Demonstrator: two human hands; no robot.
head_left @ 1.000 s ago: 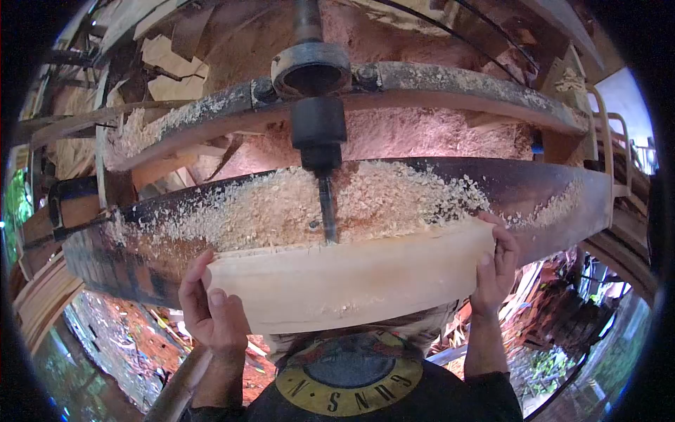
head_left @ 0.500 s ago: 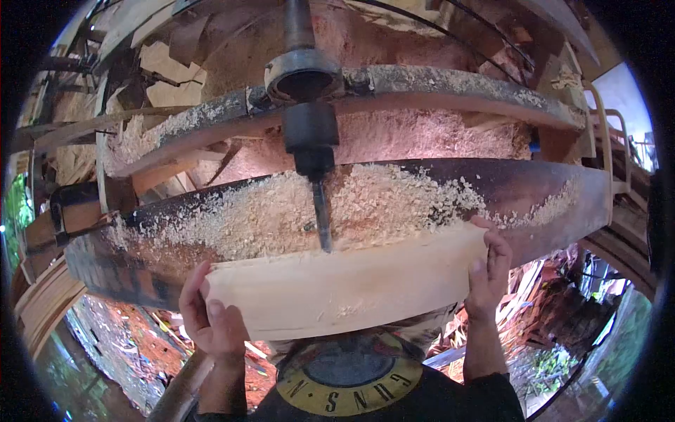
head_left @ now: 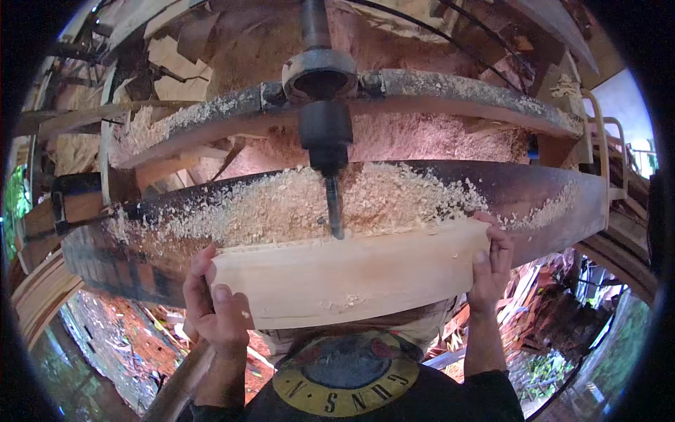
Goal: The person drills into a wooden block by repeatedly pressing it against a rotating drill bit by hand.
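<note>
A pale wooden board [head_left: 365,278] lies flat on the dark worktable [head_left: 562,193], close to my body. My left hand [head_left: 216,306] grips its left end, thumb on top and fingers around the edge. At the right end my right hand [head_left: 490,264] holds the board the same way. A drill chuck [head_left: 325,133] hangs over the table, and its bit [head_left: 334,207] comes down at the board's far edge. Whether the bit cuts into the wood there I cannot tell. A small patch of chips [head_left: 344,302] rests on the board's top.
Wood chips [head_left: 260,207] are heaped behind the board. A chip-covered beam [head_left: 457,88] runs across behind the chuck. Stacked boards [head_left: 46,292] stand at the left, and a metal rail [head_left: 612,141] is at the right. Scrap wood and sawdust lie on the ground below.
The board and both hands have shifted slightly away from my body. The drill sits a little farther right in view, and the camera has moved slightly.
</note>
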